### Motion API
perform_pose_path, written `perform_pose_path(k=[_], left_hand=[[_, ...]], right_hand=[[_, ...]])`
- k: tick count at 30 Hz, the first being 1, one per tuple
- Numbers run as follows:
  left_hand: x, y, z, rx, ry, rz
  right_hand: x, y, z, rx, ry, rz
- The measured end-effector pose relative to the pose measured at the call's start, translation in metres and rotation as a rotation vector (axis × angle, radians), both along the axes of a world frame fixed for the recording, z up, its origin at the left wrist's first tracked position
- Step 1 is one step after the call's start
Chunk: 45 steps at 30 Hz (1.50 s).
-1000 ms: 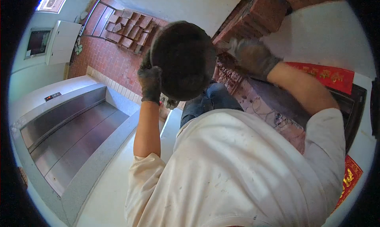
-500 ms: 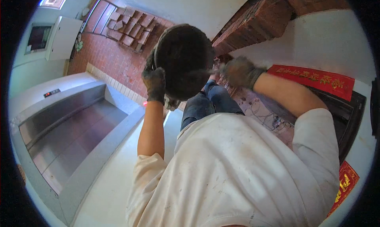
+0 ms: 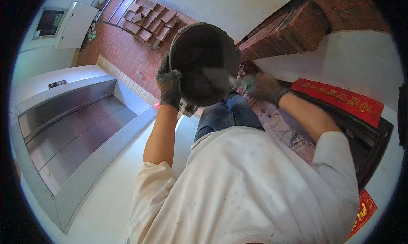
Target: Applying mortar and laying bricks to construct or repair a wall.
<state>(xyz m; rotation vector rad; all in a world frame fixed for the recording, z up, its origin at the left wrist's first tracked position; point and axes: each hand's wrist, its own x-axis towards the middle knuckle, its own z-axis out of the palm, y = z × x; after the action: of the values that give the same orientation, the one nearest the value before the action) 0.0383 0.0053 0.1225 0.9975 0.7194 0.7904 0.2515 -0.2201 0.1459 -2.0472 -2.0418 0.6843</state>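
Now the right hand (image 3: 265, 89) sits lower and nearer the bucket than a second ago, and the tool that was outside now streaks across the opening. The left hand (image 3: 169, 86) keeps the same hold: gloved and closed on the near-left edge of the dark round bucket (image 3: 225, 40), which is tipped so its mouth faces the wearer. Also gloved, the right hand is curled around a blurred tool (image 3: 216, 77); motion hides its exact finger positions. Below and between both hands are the wearer's jeans (image 3: 229, 116). Loose cables (image 3: 295, 137) lie on the floor below the right hand, stacked bricks (image 3: 293, 33) rise beyond it, and a red banner (image 3: 338, 100) is to its right. Well beyond the left hand, more bricks (image 3: 148, 21) cover part of the tiled floor; to its left are metal elevator doors (image 3: 80, 129).
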Motion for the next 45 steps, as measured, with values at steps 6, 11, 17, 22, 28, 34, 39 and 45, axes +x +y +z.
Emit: perform_pose_path(k=[6, 11, 17, 22, 28, 34, 39, 45], left_hand=[[0.010, -0.009, 0.015, 0.069, 0.179, -0.011], [0.009, -0.009, 0.015, 0.121, 0.265, -0.015], [0.012, -0.009, 0.008, 0.174, 0.226, 0.031], [0.010, -0.010, 0.010, 0.132, 0.296, 0.042], [0.007, -0.008, 0.013, 0.254, 0.367, -0.022], [0.011, -0.008, 0.020, 0.181, 0.186, -0.061], [0.005, -0.006, 0.016, 0.168, 0.224, -0.016], [0.005, -0.003, 0.004, 0.095, 0.160, 0.007]], right_hand=[[0.032, 0.077, 0.038, -0.016, -0.428, -0.145], [0.024, 0.120, 0.018, -0.228, -0.430, -0.341], [-0.049, 0.081, 0.012, -0.111, -0.422, 0.085], [-0.013, 0.071, 0.011, -0.343, -0.207, 0.035], [0.045, 0.142, 0.016, -0.307, -0.198, -0.228], [-0.058, 0.122, 0.032, 0.063, -0.559, 0.123], [-0.065, 0.101, 0.053, -0.388, -0.392, 0.258], [-0.014, 0.134, 0.029, -0.035, -0.464, 0.005]])
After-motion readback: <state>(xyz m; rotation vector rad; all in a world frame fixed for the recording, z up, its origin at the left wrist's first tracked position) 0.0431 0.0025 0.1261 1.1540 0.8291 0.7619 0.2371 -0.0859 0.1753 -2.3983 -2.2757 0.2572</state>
